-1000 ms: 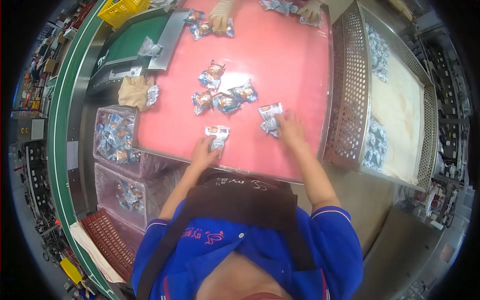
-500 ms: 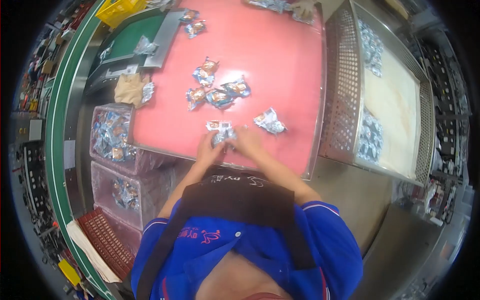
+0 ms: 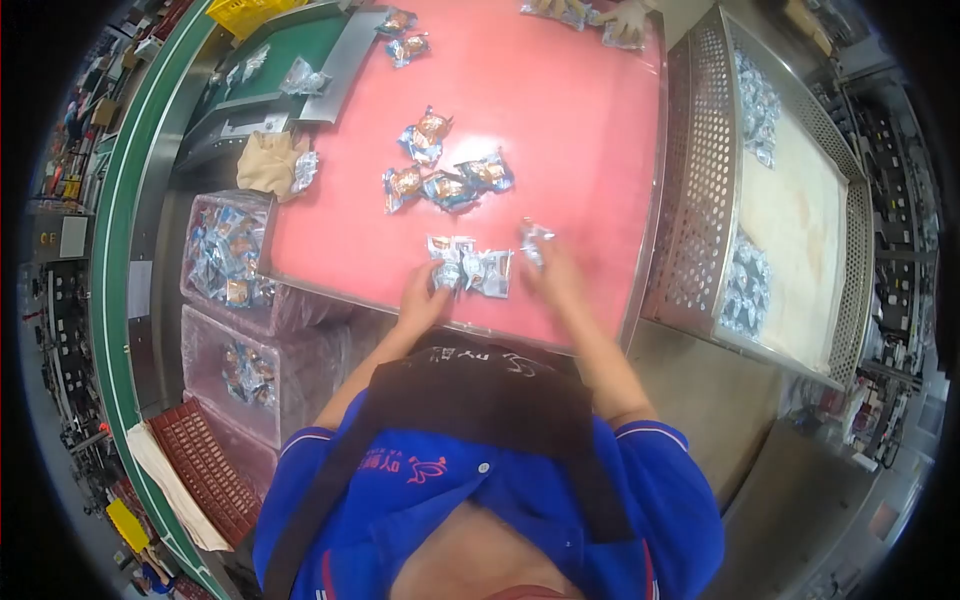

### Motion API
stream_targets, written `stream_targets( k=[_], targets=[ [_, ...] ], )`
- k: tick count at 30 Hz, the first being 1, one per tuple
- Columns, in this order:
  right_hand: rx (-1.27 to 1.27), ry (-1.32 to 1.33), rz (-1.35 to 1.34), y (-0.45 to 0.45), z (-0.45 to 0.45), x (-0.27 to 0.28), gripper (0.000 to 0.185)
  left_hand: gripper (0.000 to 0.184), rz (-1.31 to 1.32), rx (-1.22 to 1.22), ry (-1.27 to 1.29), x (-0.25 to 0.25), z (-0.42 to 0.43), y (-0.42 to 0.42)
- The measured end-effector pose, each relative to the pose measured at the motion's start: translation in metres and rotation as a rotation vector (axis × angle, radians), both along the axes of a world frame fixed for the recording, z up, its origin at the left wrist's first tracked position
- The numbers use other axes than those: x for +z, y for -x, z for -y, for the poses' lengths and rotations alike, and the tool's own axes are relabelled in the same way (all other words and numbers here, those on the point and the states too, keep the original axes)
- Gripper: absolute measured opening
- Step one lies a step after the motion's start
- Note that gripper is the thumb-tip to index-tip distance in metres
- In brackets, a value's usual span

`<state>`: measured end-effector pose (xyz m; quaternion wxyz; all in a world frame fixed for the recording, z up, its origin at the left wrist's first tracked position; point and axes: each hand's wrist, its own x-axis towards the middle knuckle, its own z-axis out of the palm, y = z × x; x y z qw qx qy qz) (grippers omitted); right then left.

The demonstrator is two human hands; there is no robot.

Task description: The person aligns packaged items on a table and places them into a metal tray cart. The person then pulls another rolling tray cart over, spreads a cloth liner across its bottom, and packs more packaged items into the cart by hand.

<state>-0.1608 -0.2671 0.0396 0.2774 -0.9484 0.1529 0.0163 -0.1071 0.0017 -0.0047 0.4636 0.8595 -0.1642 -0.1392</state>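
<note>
On the pink tabletop point(image 3: 580, 140), near its front edge, my left hand point(image 3: 426, 294) has its fingers bent over a silver packet point(image 3: 446, 262). Another silver packet point(image 3: 491, 273) lies against that one, just to its right. Further right, my right hand point(image 3: 556, 275) is at a small silver packet point(image 3: 533, 240); its fingers are blurred and their grip is unclear. Beyond my hands lie several blue and brown wrapped packets: one upper packet point(image 3: 427, 136), a left one point(image 3: 402, 188), a middle one point(image 3: 449, 190) and a right one point(image 3: 488, 172).
A perforated metal tray point(image 3: 693, 200) with packets stands at the right. Two plastic-lined crates point(image 3: 232, 322) hold packets at the left, below a beige glove point(image 3: 268, 165) and a green chute point(image 3: 262, 75). A co-worker's gloved hands point(image 3: 628, 18) touch packets at the far edge.
My right hand moved in to my left hand, then back out to the right-hand packet. A second packet now lies beside the left one. The co-worker's hand left the far-left packets.
</note>
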Motion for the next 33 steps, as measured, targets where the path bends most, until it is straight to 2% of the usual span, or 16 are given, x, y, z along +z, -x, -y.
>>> stream_targets(
  k=[1,4,7,11,14,16,18,21,22,24,26,29,32,33],
  targets=[
    [0.018,-0.002,0.063,-0.003,-0.015,-0.002,0.051,0.048,0.003,0.002,-0.004,0.001,0.002,0.0],
    [0.161,0.018,-0.102,-0.011,-0.05,-0.006,0.049,0.046,-0.007,0.019,0.012,-0.001,0.002,0.0],
    [0.239,0.058,-0.185,-0.03,-0.033,0.006,0.045,0.046,-0.083,-0.04,0.048,-0.002,-0.01,-0.006],
    [0.405,0.05,0.2,-0.083,-0.025,0.003,0.032,0.047,-0.022,0.074,0.039,0.018,-0.009,-0.042],
    [0.449,0.158,0.379,-0.125,-0.061,0.01,0.026,0.052,0.168,0.057,-0.046,0.039,0.004,-0.092],
    [0.421,0.182,0.333,-0.148,-0.063,-0.013,0.024,0.056,0.277,0.028,-0.061,0.039,0.014,-0.121],
    [0.39,0.167,0.335,-0.159,-0.059,-0.024,0.029,0.053,0.24,0.055,-0.021,0.037,0.018,-0.138],
    [0.211,-0.285,0.3,-0.133,-0.041,-0.001,0.035,0.056,0.139,0.063,-0.024,0.016,0.012,-0.148],
    [0.116,-0.391,0.37,-0.116,-0.031,0.003,0.038,0.058,0.104,0.06,-0.031,0.008,0.01,-0.151],
    [-0.092,-0.714,0.262,-0.075,-0.009,0.022,0.036,0.062,0.058,0.076,-0.108,0.017,0.011,-0.153],
    [-0.314,-0.978,0.076,-0.034,0.007,0.011,0.034,0.072,0.038,0.093,-0.172,0.021,0.015,-0.161],
    [-0.278,-0.621,-0.262,0.007,0.011,0.003,0.029,0.077,-0.059,0.175,-0.509,0.042,0.042,-0.171],
    [0.107,0.061,-0.417,0.006,0.022,0.016,0.03,0.069,0.045,0.066,-0.753,0.05,0.048,-0.184],
    [0.12,0.075,-0.404,0.0,0.021,0.022,0.031,0.066,0.091,0.038,-0.834,0.059,0.048,-0.184]
  ],
)
